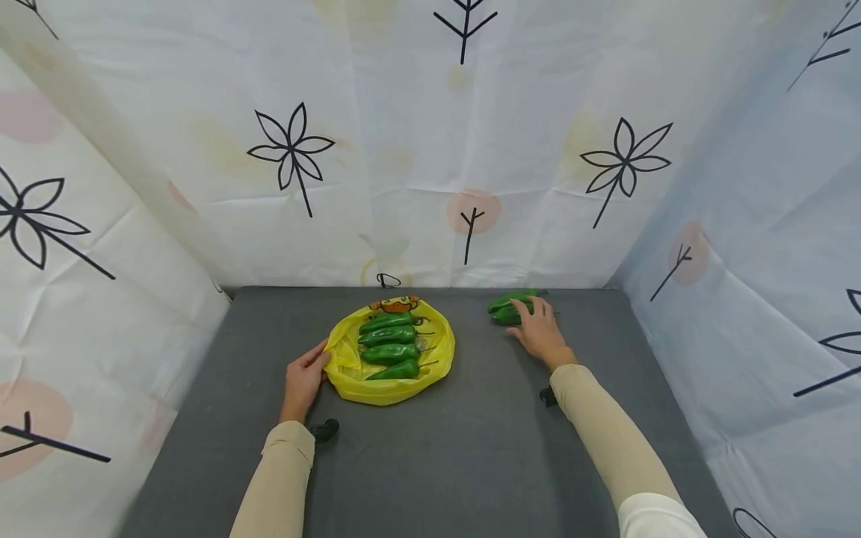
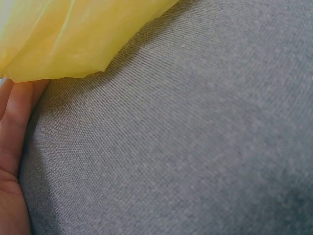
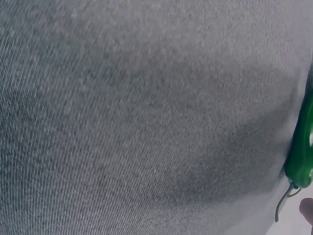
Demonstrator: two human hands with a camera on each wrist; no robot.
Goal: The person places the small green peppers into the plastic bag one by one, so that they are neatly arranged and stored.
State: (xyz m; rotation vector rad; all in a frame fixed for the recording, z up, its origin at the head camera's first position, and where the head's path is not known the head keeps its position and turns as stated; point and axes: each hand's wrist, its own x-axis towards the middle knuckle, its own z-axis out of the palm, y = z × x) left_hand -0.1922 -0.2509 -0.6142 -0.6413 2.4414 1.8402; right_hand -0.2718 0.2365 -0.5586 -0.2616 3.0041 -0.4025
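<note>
A yellow plastic bag [image 1: 437, 329] lies spread with its mouth open, and several green chili peppers [image 1: 390, 353] sit in a column inside it, stems to the right. My left hand [image 1: 306, 379] pinches the bag's left edge. In the left wrist view, the yellow plastic [image 2: 63, 44] covers the fingertips of that hand [image 2: 13, 132]. Over at the back right, my right hand [image 1: 540, 332] reaches over loose green peppers [image 1: 506, 315], its fingers spread and slightly bent. From the right wrist, one green pepper [image 3: 301, 152] shows at the right edge, with a fingertip [image 3: 307, 209] just below it, apart.
A grey cloth-covered table [image 1: 430, 463] spreads under everything. White fabric walls [image 1: 403, 112] with leaf and twig drawings stand behind the table and along both sides. The loose peppers lie near the table's back edge.
</note>
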